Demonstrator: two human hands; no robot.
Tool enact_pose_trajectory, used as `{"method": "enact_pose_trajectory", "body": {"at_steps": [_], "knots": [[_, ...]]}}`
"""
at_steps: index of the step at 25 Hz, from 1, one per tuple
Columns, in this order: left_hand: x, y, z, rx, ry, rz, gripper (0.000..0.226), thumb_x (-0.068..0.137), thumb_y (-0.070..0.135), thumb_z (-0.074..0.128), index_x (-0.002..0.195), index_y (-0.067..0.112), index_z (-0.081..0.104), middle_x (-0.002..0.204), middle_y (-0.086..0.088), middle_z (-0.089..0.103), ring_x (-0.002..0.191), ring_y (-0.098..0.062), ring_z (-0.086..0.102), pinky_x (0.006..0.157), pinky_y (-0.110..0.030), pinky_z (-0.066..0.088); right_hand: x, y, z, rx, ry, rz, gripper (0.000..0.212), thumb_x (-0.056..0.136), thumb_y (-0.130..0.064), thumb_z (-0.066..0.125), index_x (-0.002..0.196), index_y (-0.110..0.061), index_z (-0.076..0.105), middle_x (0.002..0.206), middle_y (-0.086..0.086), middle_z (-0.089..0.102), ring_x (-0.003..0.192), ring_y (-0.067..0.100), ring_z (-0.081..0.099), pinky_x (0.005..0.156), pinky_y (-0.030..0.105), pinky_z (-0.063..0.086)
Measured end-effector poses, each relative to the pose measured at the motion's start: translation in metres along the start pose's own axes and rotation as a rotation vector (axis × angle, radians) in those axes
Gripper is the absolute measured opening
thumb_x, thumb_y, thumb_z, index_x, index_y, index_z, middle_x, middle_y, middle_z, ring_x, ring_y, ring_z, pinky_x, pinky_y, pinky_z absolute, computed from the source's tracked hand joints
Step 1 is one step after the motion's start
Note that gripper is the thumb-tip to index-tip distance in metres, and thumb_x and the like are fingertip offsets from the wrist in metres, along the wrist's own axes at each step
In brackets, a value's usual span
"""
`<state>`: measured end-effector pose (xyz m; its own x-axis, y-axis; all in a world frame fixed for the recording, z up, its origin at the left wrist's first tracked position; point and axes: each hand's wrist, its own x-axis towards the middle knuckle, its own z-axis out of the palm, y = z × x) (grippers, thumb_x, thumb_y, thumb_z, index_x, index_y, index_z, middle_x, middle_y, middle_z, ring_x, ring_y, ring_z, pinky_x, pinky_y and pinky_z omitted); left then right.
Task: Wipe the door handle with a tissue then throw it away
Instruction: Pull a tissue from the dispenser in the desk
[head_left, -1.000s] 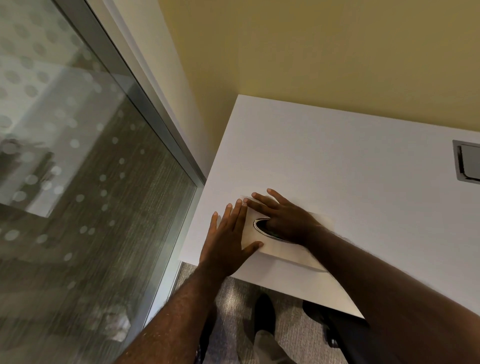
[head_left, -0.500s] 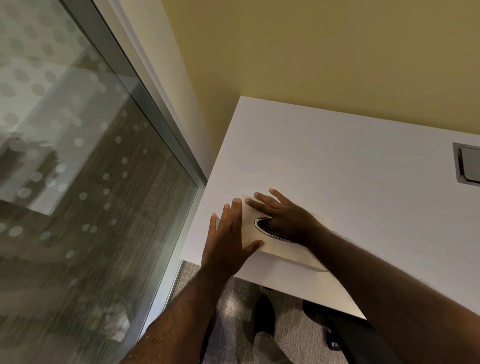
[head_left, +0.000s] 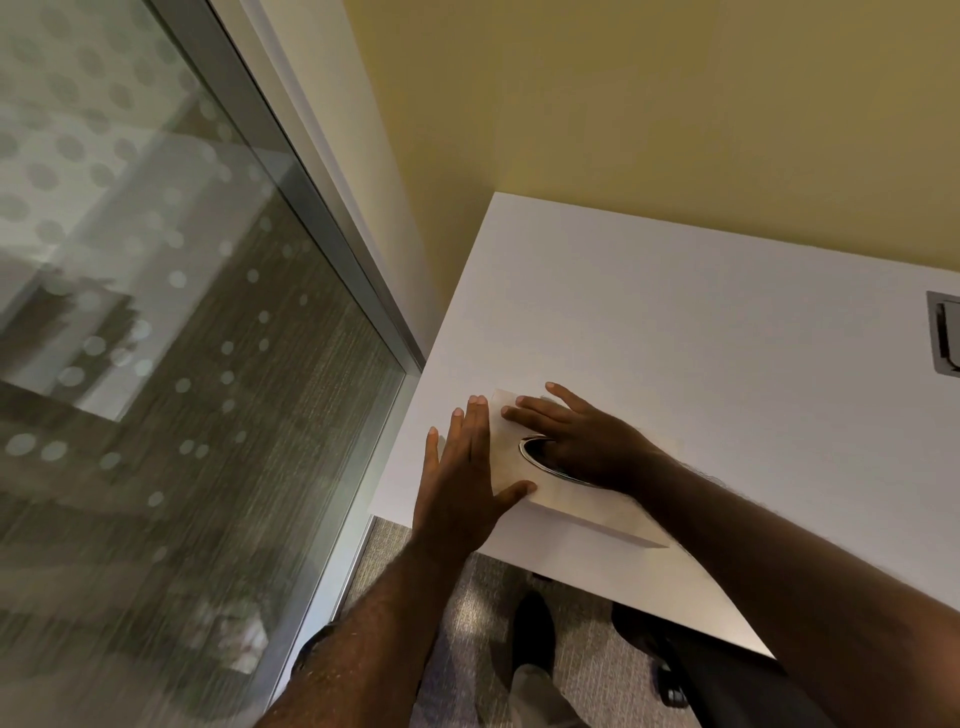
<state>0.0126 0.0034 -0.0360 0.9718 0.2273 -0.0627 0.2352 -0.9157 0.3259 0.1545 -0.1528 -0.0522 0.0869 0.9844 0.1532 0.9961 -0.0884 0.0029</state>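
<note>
A flat white tissue box (head_left: 511, 460) lies near the front left corner of a white desk (head_left: 675, 322). My left hand (head_left: 460, 478) presses flat against the box's left end, with the thumb on its front edge. My right hand (head_left: 582, 441) rests on top of the box with its fingers spread. Its palm covers most of the dark oval opening (head_left: 527, 453). No tissue shows outside the box. No door handle is in view.
A frosted-dot glass panel (head_left: 182, 364) in a metal frame (head_left: 332, 249) runs along the left, close to the desk corner. A yellow wall stands behind the desk. A metal cable hatch (head_left: 943, 332) sits at the desk's right edge. Below are grey carpet, my shoe (head_left: 532, 634) and a dark chair (head_left: 727, 675).
Both hands stay on the tissue box in nearly the same pose. The view has shifted only slightly.
</note>
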Motion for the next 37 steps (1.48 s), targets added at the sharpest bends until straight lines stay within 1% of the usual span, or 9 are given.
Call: {"method": "enact_pose_trajectory", "body": {"at_steps": [2,9,14,17,21,27,32,34,37], "knots": [[0.001,0.000,0.001,0.009,-0.008,0.007,0.104,0.073,0.075,0.052,0.149,0.007,0.031,0.155,-0.014,0.036,0.140,-0.035,0.038,0.109,-0.052,0.016,-0.003,0.000,-0.004,-0.015,0.009,-0.026,0.005,0.083,-0.019,0.074,0.085,-0.023,0.072,0.142,0.007,0.053,0.128,0.027,0.053,0.110,0.050,0.030],[-0.003,-0.002,0.005,0.023,-0.057,0.013,0.104,0.078,0.082,0.039,0.151,0.008,0.027,0.156,-0.012,0.034,0.140,-0.035,0.038,0.109,-0.051,0.017,-0.016,-0.007,-0.009,-0.051,0.009,-0.033,0.033,0.072,-0.013,0.082,0.103,-0.017,0.073,0.135,0.008,0.059,0.128,0.027,0.053,0.109,0.045,0.030],[-0.009,0.000,0.014,0.002,-0.060,0.018,0.093,0.089,0.078,0.022,0.153,0.012,0.017,0.158,-0.011,0.031,0.141,-0.036,0.036,0.110,-0.054,0.017,-0.014,-0.011,-0.019,-0.039,-0.008,0.015,0.025,0.074,-0.014,0.082,0.098,-0.014,0.073,0.133,0.010,0.060,0.125,0.027,0.055,0.107,0.045,0.038],[-0.011,0.001,0.018,-0.008,-0.045,0.005,0.090,0.090,0.076,0.022,0.152,0.012,0.018,0.156,-0.013,0.034,0.139,-0.038,0.038,0.109,-0.056,0.018,-0.013,-0.016,-0.026,-0.017,0.002,0.063,0.014,0.082,-0.015,0.074,0.096,-0.012,0.071,0.138,0.010,0.056,0.129,0.028,0.051,0.111,0.045,0.032],[-0.011,0.002,0.018,-0.005,-0.049,-0.026,0.092,0.087,0.078,0.025,0.151,0.011,0.021,0.155,-0.013,0.035,0.138,-0.038,0.039,0.109,-0.056,0.018,-0.002,-0.017,-0.048,0.014,0.022,0.142,0.015,0.080,-0.013,0.074,0.093,-0.009,0.070,0.134,0.010,0.058,0.126,0.025,0.053,0.110,0.040,0.030],[-0.010,0.007,0.014,-0.004,-0.043,-0.068,0.097,0.075,0.071,0.055,0.148,0.011,0.032,0.153,-0.011,0.041,0.136,-0.037,0.043,0.108,-0.056,0.025,0.005,-0.021,-0.089,0.010,0.047,0.197,0.031,0.069,-0.001,0.078,0.099,0.001,0.069,0.128,0.021,0.061,0.119,0.035,0.059,0.102,0.052,0.040],[-0.012,0.012,0.006,0.052,-0.060,-0.080,0.101,0.074,0.078,0.045,0.150,0.013,0.032,0.156,-0.010,0.035,0.140,-0.035,0.038,0.110,-0.054,0.018,0.006,-0.034,-0.119,-0.008,0.193,0.248,0.026,0.072,-0.007,0.080,0.093,-0.002,0.068,0.129,0.021,0.061,0.119,0.035,0.059,0.104,0.051,0.038],[-0.016,0.015,-0.003,0.031,-0.044,-0.096,0.102,0.076,0.084,0.033,0.154,0.020,0.021,0.162,-0.004,0.022,0.146,-0.029,0.025,0.112,-0.050,0.006,0.010,-0.039,-0.128,0.061,0.253,0.286,0.026,0.085,-0.019,0.066,0.106,-0.003,0.064,0.138,0.016,0.055,0.129,0.030,0.051,0.110,0.047,0.034],[-0.028,0.018,-0.025,-0.037,-0.024,-0.119,0.099,0.077,0.086,0.025,0.155,0.031,-0.001,0.161,0.009,-0.009,0.147,-0.017,-0.006,0.115,-0.043,-0.010,0.019,-0.051,-0.138,0.374,0.239,0.466,0.048,0.101,-0.043,0.038,0.143,-0.019,0.044,0.151,-0.008,0.030,0.141,-0.001,0.014,0.119,0.022,0.003]]}}
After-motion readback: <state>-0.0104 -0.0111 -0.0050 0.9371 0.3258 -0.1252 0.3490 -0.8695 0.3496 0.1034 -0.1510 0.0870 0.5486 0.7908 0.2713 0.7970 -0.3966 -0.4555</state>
